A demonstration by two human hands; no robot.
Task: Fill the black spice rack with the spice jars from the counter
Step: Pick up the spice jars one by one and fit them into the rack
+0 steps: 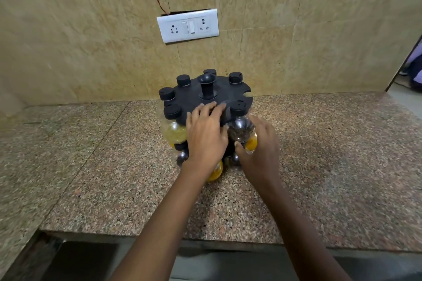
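A round black spice rack [194,92] with a centre knob [206,81] stands on the granite counter near the wall. Several black-capped clear jars hang in its upper slots; one slot [245,93] at the right rim is empty. More jars, some with yellow powder [215,172], sit in the lower tier. My left hand [205,134] lies flat on the front of the rack's top disc. My right hand [260,143] grips a jar of dark spice [239,129] that sits in a front slot.
The granite counter [114,166] spreads to both sides. A white socket plate [188,25] is on the tiled wall behind the rack. The counter's front edge [159,235] runs below my arms, and a doorway opens at the far right.
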